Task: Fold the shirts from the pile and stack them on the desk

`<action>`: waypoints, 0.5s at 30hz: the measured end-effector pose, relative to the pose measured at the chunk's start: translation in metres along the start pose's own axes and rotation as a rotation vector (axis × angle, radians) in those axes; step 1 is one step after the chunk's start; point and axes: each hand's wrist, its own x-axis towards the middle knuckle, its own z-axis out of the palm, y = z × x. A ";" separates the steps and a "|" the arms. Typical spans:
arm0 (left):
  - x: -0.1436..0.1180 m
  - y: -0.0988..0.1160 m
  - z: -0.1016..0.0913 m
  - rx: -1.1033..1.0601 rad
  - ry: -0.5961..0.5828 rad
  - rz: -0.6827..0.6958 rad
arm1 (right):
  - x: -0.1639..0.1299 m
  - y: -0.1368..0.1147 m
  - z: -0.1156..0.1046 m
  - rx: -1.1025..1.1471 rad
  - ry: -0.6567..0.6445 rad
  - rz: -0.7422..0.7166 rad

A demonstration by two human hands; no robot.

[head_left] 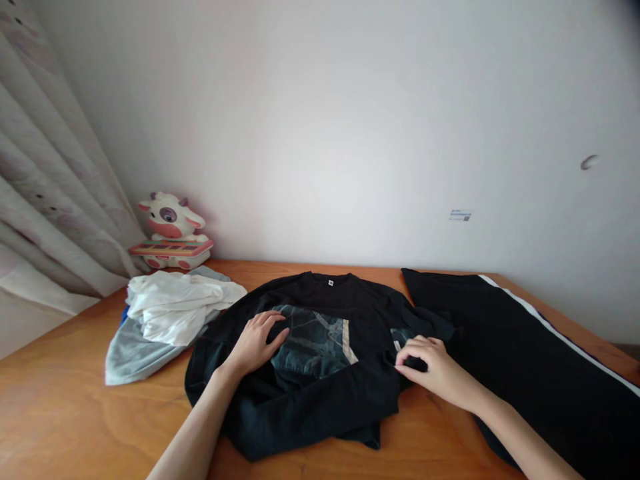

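A black sweatshirt (pixel 320 360) lies spread on the wooden table (pixel 75 400), neckline toward the wall, a small white tag at the collar. Its chest carries a dark teal print with a pale stripe, partly covered by sleeves folded across the body.

The left hand (pixel 257 341) rests flat on the sweatshirt's left part, fingers spread and pressed down at the edge of the print. The right hand (pixel 433 367) is at the sweatshirt's right side, fingers curled together on a fold of black cloth; it seems to pinch it, though the thumb is hidden.

Just left of the sweatshirt sits a heap of white and grey clothes (pixel 165 320), touching its sleeve. Behind that heap stands a cow-shaped toy keyboard (pixel 173 233). Right of the sweatshirt lie black trousers with a white stripe (pixel 525 360), their edge touching it.
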 end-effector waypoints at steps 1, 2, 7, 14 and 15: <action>0.000 0.000 -0.001 -0.002 0.001 -0.002 | -0.006 0.002 -0.008 0.049 -0.023 0.010; 0.001 0.001 -0.001 -0.005 0.003 -0.001 | -0.013 0.005 -0.016 0.102 -0.060 0.033; 0.000 0.011 -0.008 -0.064 -0.012 -0.014 | -0.051 0.033 -0.053 0.302 -0.336 0.233; 0.002 0.004 -0.011 -0.058 0.157 -0.142 | -0.023 0.020 -0.029 0.112 -0.109 0.177; 0.001 -0.002 -0.010 -0.001 0.184 -0.180 | -0.014 0.017 -0.017 0.032 -0.032 0.165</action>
